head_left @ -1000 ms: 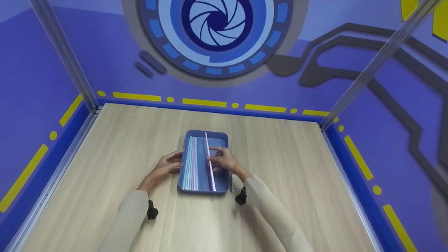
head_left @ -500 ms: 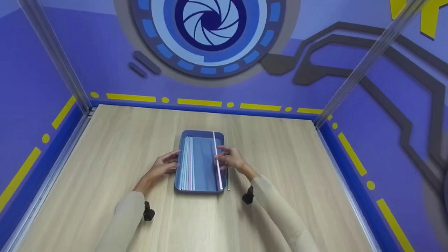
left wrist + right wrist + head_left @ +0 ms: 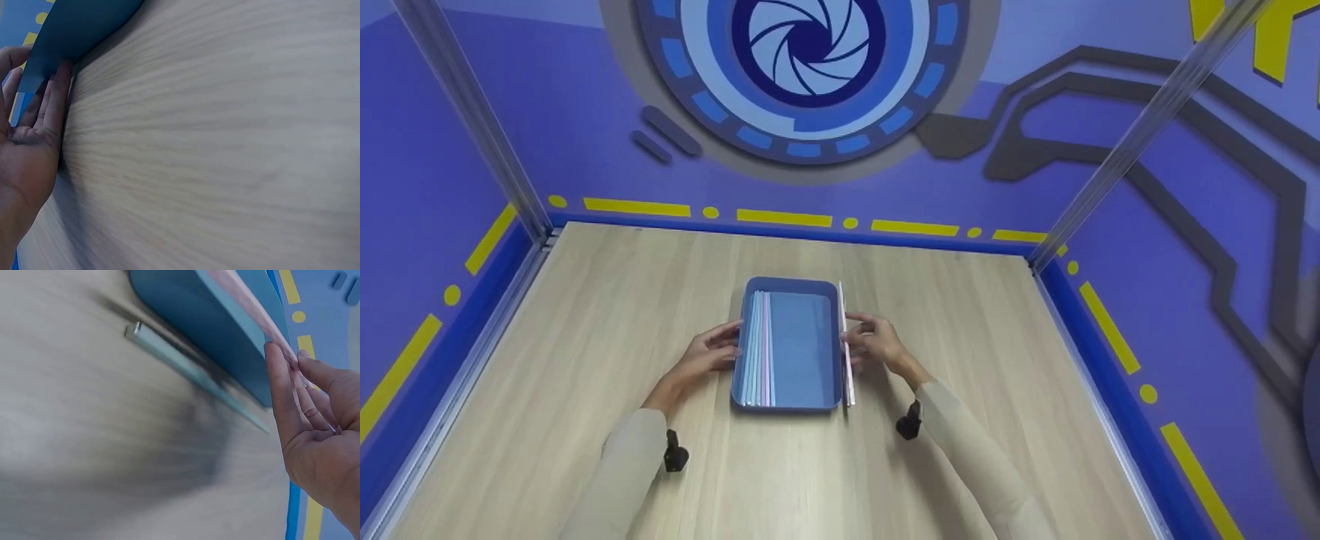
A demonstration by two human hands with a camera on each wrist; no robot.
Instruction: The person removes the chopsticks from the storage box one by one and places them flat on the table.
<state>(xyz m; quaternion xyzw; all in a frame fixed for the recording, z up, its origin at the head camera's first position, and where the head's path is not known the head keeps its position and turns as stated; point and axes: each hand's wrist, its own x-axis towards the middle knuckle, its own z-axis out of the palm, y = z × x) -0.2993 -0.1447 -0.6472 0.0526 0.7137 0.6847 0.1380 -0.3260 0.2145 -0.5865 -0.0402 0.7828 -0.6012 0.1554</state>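
Blue tray point(image 3: 802, 346) lying lengthwise at the middle of the wooden worktop point(image 3: 585, 315); a bundle of pale straws point(image 3: 757, 345) lies along its left inner wall. Left hand point(image 3: 706, 355) rests against the tray's left outer wall, forearm reaching in from the lower left; in the left wrist view the fingers point(image 3: 53, 104) lie straight and flat against the blue wall, gripping nothing. Right hand point(image 3: 879, 343) sits just beside the tray's right rim, forearm coming in from the lower right; its fingertips point(image 3: 281, 368) pinch a pink straw point(image 3: 845, 337) that runs parallel to the rim, held just above and outside it, thumb and forefinger closed on it near mid-length. A second, greenish straw point(image 3: 185, 368) lies on the worktop directly beside the tray's right wall, beneath the held one, untouched by the hand. Both sleeves are cream-coloured; a dark wrist-mounted unit point(image 3: 910, 424) shows under the right forearm.
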